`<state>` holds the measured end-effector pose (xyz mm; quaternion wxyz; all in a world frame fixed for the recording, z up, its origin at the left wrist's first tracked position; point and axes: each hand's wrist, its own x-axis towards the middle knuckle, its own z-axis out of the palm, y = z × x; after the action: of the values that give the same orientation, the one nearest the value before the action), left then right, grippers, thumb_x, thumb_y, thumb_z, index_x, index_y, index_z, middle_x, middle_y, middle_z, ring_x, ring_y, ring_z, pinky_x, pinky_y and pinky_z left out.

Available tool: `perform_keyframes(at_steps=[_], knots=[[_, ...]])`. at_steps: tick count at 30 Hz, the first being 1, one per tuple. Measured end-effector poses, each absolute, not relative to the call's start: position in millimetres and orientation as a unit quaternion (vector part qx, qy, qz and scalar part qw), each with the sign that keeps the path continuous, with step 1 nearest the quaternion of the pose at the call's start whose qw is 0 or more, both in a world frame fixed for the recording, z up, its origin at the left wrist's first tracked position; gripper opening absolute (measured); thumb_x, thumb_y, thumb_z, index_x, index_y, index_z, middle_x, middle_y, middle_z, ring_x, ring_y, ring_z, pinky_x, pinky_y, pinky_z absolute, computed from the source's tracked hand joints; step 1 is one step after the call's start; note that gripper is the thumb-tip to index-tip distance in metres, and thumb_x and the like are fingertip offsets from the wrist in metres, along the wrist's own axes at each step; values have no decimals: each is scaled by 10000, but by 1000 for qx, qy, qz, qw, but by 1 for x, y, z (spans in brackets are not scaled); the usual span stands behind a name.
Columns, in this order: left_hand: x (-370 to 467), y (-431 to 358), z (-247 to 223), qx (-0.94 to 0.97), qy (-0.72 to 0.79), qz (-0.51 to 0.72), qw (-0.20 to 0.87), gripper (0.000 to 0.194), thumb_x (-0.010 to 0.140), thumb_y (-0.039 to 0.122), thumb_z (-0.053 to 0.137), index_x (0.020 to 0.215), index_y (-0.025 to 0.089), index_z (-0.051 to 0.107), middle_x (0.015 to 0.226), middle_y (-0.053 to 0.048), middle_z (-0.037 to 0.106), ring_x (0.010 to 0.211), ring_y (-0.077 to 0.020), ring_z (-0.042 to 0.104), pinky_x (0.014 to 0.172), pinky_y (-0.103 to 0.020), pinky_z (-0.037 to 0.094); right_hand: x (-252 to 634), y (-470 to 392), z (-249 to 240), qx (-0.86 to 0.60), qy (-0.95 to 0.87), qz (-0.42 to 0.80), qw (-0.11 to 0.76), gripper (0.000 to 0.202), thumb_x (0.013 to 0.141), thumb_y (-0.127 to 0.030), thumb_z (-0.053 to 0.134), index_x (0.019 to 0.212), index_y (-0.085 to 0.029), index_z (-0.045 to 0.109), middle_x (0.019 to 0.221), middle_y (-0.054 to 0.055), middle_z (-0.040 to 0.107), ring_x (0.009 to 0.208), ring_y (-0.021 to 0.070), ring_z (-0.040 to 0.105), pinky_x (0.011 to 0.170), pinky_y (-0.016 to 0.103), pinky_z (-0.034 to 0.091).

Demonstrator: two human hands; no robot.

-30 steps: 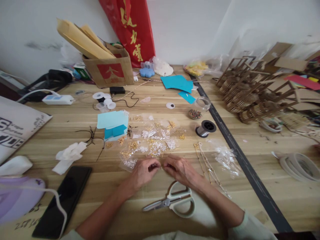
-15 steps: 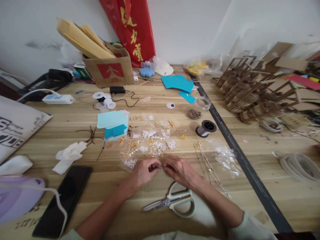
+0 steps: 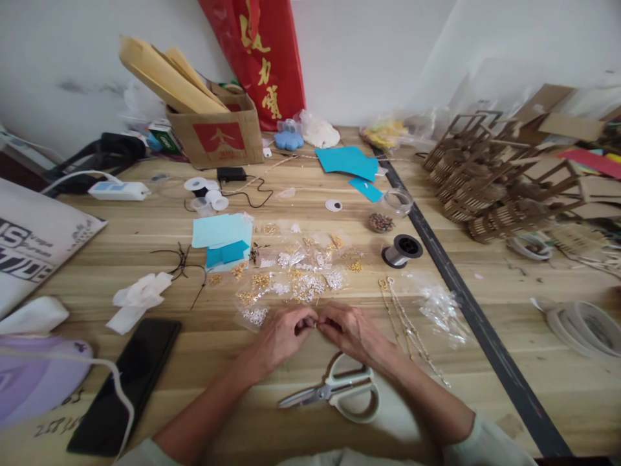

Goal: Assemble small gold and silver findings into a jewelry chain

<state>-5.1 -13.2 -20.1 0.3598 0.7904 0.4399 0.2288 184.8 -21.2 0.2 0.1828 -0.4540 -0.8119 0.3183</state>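
We see 2 bare hands meeting fingertip to fingertip above a wooden table (image 3: 252,430). The left hand (image 3: 286,333) is curled, its thumb and fingers drawn narrowly together in a pinch, and the right hand (image 3: 347,327) mirrors it with its own fingertips gathered close. Right where they meet, we make out a tiny gold-coloured piece (image 3: 316,325), too small for us to name, and we cannot tell which of the 2 hands grips it. Just beyond the fingers we find clear bags of small gold and silver parts (image 3: 305,285) spread flat on the wood. On the near side of the right hand lie scissors (image 3: 323,391) with pale handles, their blades pointing left. To the right of that hand we see a gold chain (image 3: 388,307) and silver chains (image 3: 412,333) stretched out next to each other, with crumpled clear plastic (image 3: 441,310) just past them. Farther back, we note a spool of wire (image 3: 402,251) and a round container of dark beads (image 3: 381,222). Off to the left, well apart from the hands, we see a black phone (image 3: 126,385) and crumpled white tissue (image 3: 138,298).
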Motion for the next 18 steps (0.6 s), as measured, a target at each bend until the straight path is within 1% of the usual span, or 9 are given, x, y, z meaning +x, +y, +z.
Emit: perform_keyframes(at_steps=[5,9,14,18], knots=[[-3,-14,-16,785,450,231,359,184,739,37,549,776,196,635,675,34,634,590,-107,543,592,-206,432,185,-21,-3,-454,-810,324,183,130,849,-71,548,835,-166,635,774,22,644,707,148,596,654,227,416],[-1,-15,-17,766,454,248,381,163,739,47,548,746,194,618,680,31,641,601,-111,561,592,-206,445,187,-20,-6,-444,-804,336,211,136,874,-93,538,832,-175,639,777,18,626,708,144,586,649,227,424],[0,-15,-20,702,449,300,464,104,741,84,563,739,180,602,736,1,655,663,-125,612,648,-221,487,188,-19,-12,-413,-768,400,282,84,881,-144,566,835,-172,631,894,51,618,768,150,587,677,247,453],[1,-14,-18,639,435,341,536,46,740,124,589,720,165,593,718,-9,633,674,-126,612,658,-225,494,187,-21,-13,-427,-730,451,284,46,852,-151,598,821,-176,620,791,8,621,657,118,548,586,215,416]])
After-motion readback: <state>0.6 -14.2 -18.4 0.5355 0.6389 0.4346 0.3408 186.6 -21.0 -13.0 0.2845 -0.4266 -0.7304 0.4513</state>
